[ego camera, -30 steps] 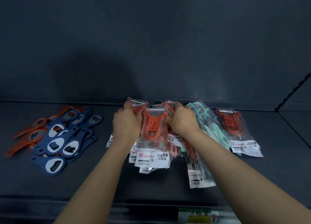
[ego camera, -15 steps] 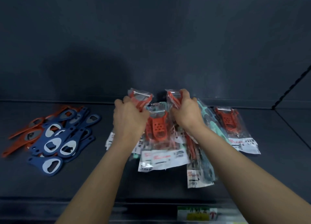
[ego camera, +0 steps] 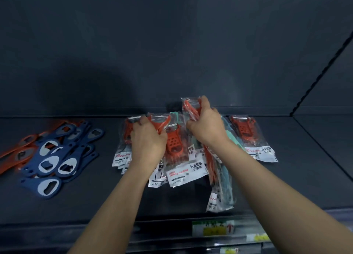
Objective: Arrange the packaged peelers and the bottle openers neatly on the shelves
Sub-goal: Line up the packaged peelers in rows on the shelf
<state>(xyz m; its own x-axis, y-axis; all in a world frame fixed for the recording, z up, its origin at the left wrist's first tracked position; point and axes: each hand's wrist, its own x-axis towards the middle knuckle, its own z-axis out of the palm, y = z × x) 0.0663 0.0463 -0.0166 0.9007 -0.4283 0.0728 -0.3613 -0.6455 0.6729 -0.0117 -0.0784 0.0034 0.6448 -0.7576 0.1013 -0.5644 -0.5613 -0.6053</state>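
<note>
A loose pile of packaged peelers (ego camera: 176, 158), orange and mint in clear bags with white labels, lies in the middle of the dark shelf (ego camera: 107, 200). My left hand (ego camera: 148, 141) grips the top of an orange packaged peeler on the left of the pile. My right hand (ego camera: 205, 125) holds another orange packaged peeler (ego camera: 190, 108) raised and tilted above the pile. One more orange packaged peeler (ego camera: 248, 137) lies apart at the right. Several blue and orange bottle openers (ego camera: 49, 154) lie in a heap at the left.
The shelf's dark back panel (ego camera: 172, 53) rises just behind the pile. A side bracket (ego camera: 315, 85) slants down at the right. Yellow and green price tags (ego camera: 212, 229) sit on the front rail below the shelf.
My right hand has lifted its orange packet higher and toward the back panel. My left hand has shifted slightly on the pile, still holding a packet. The bottle openers have not moved.
</note>
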